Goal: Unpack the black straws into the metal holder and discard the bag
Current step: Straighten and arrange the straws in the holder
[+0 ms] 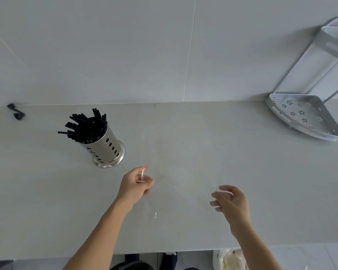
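**Clear film pinched, straws already housed**

Transparent bag (154,191), barely visible, stretched over the desk (203,149) between the hands. Pinched at its upper corner by the left hand (134,185), thumb against fingers. Long axis running from that grip down toward the desk's near edge. Right hand (230,201) just beside, fingers spread, holding nothing. Black straws (86,127) upright in the metal holder (107,149), beyond the left hand. Likely next: bag discarded.

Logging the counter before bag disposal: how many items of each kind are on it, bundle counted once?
Perforated shiny metal holder: 1
Bundle of black straws in it: 1
Clear plastic bag, left hand pinching it: 1
Small black object: 1
White perforated corner rack: 1
Total: 5
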